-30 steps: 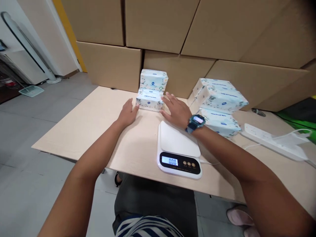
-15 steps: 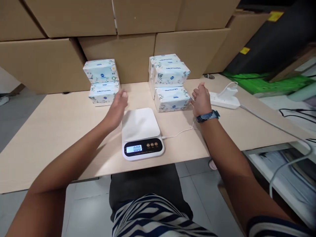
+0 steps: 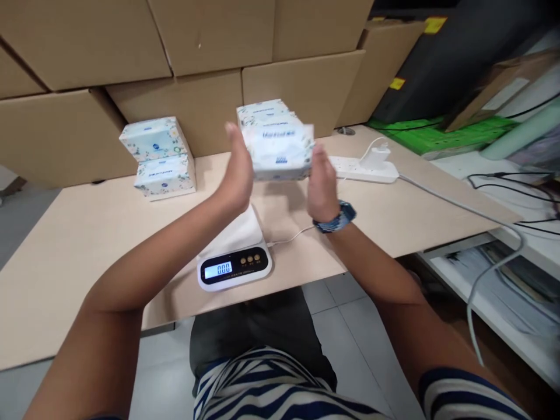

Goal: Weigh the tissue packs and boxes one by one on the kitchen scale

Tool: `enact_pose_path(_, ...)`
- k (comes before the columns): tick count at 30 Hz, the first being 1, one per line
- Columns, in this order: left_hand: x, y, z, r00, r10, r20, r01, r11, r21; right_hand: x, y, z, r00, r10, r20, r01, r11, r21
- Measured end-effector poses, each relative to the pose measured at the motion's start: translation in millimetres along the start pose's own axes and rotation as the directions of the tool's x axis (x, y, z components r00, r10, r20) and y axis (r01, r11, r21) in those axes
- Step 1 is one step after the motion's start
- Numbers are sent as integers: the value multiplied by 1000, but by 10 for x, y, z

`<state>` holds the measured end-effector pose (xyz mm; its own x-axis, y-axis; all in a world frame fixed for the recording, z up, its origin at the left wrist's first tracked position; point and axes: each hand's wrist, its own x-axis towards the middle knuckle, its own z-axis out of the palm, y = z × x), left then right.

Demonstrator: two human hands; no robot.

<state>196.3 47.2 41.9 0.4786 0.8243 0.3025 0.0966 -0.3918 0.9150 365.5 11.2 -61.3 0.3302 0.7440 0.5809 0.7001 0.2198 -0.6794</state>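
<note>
"Tissue pack (image 3: 280, 149), where is it?"

"Raised above the pale table (image 3: 96, 233), clamped between the left hand (image 3: 240, 169) and the right hand (image 3: 322, 184)."

"What surrounds it?"

"From where I stand, a white scale (image 3: 234, 268) reading 0.00 sits by the near edge; two stacked packs (image 3: 153, 143) stand off left."

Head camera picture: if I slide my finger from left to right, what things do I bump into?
Stacked flowery packs → left hand → held flowery pack → right hand → white power strip
</note>
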Motion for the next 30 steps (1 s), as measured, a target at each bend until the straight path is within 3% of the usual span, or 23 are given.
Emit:
enact_pose_path(1,-214,187,-131,998,-54,28,57,992,-109,-101,-140,-31,999,-20,-30,21,998,58)
enact_pose_path(3,-671,493,-415,999,-18,37,26,979,-204,-330,-416,-103,993,-106,-47,111,987,120)
enact_pose_path(5,-1087,638,-676,1000,-27,11,29,976,-217,-555,-647,-154,980,-192,44,179,961,209)
enact_pose_path(7,-1386,599,-893,999,-50,-17,47,984,-171,-725,-799,-152,968,-185,171,111,922,371)
enact_pose_path(9,-1539,421,-1054,994,-92,-62,84,989,-123,-805,-861,-104,944,-101,315,-73,864,498)
enact_pose_path(12,-1553,43,-1150,972,-167,-165,143,979,-147,-783,-802,-15,888,20,460,-266,838,477)
enact_pose_path(15,-1491,-328,-1108,942,-243,-230,191,955,-228,-705,-649,30,878,76,472,-256,908,331)
enact_pose_path(18,-1477,-598,-1055,899,-326,-292,255,932,-256,-673,-527,46,869,58,491,-200,950,240)
enact_pose_path(21,-1492,-716,-1053,861,-387,-330,306,913,-271,-703,-478,66,899,0,437,-82,982,168)
enact_pose_path(24,-1481,-738,-1087,865,-398,-306,319,907,-276,-754,-456,92,932,-68,356,45,996,72)
enact_pose_path(30,-1444,-858,-1091,861,-454,-229,350,856,-379,-808,-367,120,931,-157,328,174,985,-23)
